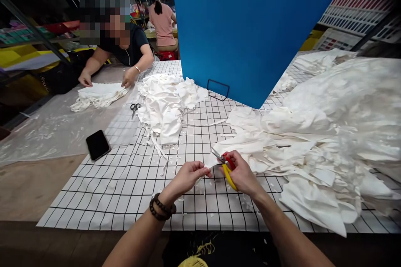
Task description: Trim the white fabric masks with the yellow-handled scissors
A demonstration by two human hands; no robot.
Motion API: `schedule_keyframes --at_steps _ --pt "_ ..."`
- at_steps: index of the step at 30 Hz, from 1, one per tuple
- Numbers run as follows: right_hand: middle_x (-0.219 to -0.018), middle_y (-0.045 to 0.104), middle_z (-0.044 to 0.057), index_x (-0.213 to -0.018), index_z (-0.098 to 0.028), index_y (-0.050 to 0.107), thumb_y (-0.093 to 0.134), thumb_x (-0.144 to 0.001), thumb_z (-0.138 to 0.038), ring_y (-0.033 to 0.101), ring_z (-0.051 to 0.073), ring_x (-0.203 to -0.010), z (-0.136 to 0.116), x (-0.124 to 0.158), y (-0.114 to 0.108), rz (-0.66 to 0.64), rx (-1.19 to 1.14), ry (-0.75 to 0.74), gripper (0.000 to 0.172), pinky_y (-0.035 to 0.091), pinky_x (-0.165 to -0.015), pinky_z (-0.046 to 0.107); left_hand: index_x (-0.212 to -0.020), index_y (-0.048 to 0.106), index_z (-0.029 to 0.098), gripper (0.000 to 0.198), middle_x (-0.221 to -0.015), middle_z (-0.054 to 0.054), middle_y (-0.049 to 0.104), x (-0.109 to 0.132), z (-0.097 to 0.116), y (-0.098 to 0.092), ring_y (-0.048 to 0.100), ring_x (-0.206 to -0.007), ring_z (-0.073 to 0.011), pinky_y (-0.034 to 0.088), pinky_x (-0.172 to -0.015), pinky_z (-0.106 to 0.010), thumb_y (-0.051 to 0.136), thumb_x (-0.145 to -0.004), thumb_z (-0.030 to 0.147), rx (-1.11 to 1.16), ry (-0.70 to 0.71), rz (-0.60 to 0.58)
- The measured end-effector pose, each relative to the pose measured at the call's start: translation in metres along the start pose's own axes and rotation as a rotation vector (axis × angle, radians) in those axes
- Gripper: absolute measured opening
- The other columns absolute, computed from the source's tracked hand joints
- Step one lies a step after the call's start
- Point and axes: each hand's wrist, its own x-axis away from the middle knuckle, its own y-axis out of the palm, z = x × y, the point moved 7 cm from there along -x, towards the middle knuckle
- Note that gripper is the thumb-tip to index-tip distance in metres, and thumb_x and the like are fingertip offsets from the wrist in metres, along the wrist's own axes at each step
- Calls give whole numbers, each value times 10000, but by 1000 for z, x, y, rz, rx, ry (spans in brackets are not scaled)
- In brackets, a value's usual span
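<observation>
My left hand (191, 176), with a dark beaded bracelet above it, pinches the corner of a piece of white fabric (233, 144) over the table. That fabric stretches right toward a large heap of similar white pieces (313, 167). In my right hand (242, 174) is a pair of scissors (229, 171) with one red and one yellow handle. Their blades point up and left, just beyond my left fingertips and at the fabric's edge. Whether the blades touch the cloth I cannot tell. Small white scraps lie around both hands.
A black-grid tablecloth (103, 200) covers the table. A blue board (244, 29) stands at the back. Left lie a phone (98, 144), small dark scissors (135, 109) and a white fabric pile (166, 104). Across the table a co-worker (125, 50) handles white cloth; another person (161, 25) sits behind.
</observation>
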Motion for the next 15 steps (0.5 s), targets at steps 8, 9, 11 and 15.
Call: schedule_keyframes --at_steps 8,9,11,15 --pt "-875 648 -13 -861 -246 481 798 -660 -233 614 142 -761 -15 7 -16 98 -335 -37 376 495 -708 262 -797 668 145 279 -1043 -88 590 8 49 23 459 -588 -61 339 -499 -206 666 -826 422 531 144 124" --pt "-858 645 -21 -861 -246 482 818 -643 -237 609 138 -744 -16 9 -20 97 -370 -15 400 492 -698 258 -773 681 150 253 -1171 -106 548 8 57 21 516 -681 -85 379 -537 -212 677 -825 397 495 214 186" --pt "-826 639 -28 -839 -240 482 854 -601 -256 604 137 -719 -19 14 -27 63 -429 41 442 490 -686 261 -745 688 151 225 -1365 -117 452 7 71 24 557 -795 -112 426 -597 -222 671 -840 354 473 328 211" --pt "-908 645 12 -865 -233 489 819 -664 -341 564 124 -674 -33 29 -53 50 -345 46 402 471 -630 258 -780 603 150 244 -1102 -107 655 -4 85 48 479 -506 -43 397 -481 -209 624 -875 374 711 337 -27"
